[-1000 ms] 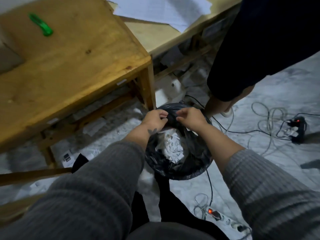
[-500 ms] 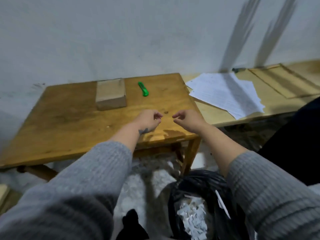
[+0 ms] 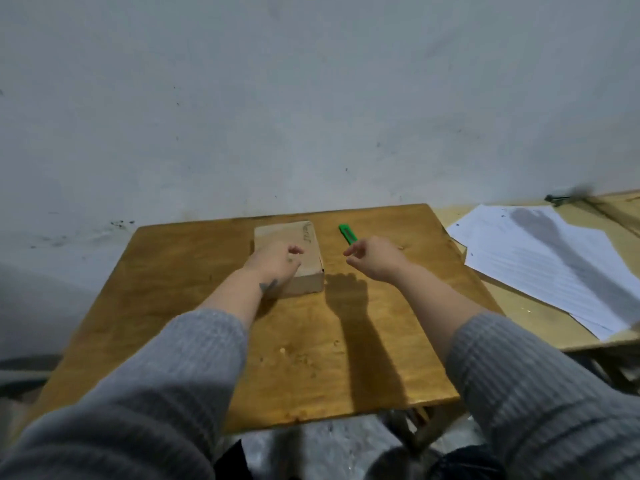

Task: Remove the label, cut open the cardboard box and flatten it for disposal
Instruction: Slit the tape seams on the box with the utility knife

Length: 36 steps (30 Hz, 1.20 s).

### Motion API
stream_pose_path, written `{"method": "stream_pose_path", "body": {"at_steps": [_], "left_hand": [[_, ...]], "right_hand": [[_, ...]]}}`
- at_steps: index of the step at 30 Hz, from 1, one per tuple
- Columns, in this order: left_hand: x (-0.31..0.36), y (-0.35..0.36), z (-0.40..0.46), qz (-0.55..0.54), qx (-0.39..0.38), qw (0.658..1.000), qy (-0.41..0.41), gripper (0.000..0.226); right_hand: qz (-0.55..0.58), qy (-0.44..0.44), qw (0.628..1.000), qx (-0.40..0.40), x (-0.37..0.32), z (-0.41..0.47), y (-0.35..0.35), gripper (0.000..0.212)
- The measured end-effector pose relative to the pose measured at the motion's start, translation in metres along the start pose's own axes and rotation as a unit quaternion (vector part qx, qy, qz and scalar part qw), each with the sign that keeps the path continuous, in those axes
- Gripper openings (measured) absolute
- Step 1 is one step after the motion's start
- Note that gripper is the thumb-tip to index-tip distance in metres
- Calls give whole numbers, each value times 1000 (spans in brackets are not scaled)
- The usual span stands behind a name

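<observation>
A small closed cardboard box (image 3: 292, 255) lies flat on the wooden table (image 3: 214, 341), toward its far edge near the grey wall (image 3: 311, 98), with some handwriting on its top near the far right corner. The left hand (image 3: 275, 263) is over the box's near left part, its grip loose and apart, the fingers half curled; whether the palm actually touches the cardboard cannot be told. Just right of the box a green utility knife (image 3: 347, 234) lies on the table, apart from the box. The right hand (image 3: 375, 259) hovers just on the near side of the knife, covering its near end, fingers spread and pointing left, the grip apart and clamped on nothing. Both forearms wear grey ribbed sleeves (image 3: 540, 393). To the right, on a paler adjoining table (image 3: 519, 306), lies a stack of white lined papers (image 3: 554, 265)
</observation>
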<state>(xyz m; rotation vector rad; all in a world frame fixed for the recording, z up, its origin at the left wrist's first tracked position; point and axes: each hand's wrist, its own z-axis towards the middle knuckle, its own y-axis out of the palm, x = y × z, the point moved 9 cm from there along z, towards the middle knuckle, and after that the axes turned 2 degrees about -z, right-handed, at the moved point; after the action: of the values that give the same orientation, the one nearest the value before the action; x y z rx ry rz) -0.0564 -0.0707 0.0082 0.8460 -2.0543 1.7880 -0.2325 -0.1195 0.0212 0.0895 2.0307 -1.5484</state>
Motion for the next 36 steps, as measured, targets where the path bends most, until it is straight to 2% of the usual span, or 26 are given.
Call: {"method": "stream_pose_path", "body": {"at_steps": [3,7,9,13,17,21,25,28,31,34,36], "left_hand": [[-24,-2,31,24,14,999,16,34],[-48,10,58,88,33,995,21,50],[-56,20,64,82,43,996,16,53],[-59,25,61,86,111,989,41,53],[-62,24,62,81,114,989,42,54],[-64,24,62,68,119,990,33,54],[-63,23,60,62,129,989,42,54],[-60,25,60,103,112,988,34,56],[-55,27,59,172,90,981,26,57],[-50,29,57,195,73,978,15,60],[-50,30,52,185,69,980,4,67]], "right_hand": [[8,37,999,9,9,35,12,26],[-9,101,994,28,43,67,29,32],[-13,121,992,41,58,78,38,36],[-7,139,988,64,75,99,48,46],[-4,152,985,77,83,117,56,57],[-7,162,986,37,82,130,63,55],[9,164,986,-1,79,140,57,45],[97,208,971,-65,81,136,56,45],[278,225,927,-115,70,125,54,46],[399,205,883,-136,44,118,45,48],[416,168,883,-137,25,118,36,46]]}}
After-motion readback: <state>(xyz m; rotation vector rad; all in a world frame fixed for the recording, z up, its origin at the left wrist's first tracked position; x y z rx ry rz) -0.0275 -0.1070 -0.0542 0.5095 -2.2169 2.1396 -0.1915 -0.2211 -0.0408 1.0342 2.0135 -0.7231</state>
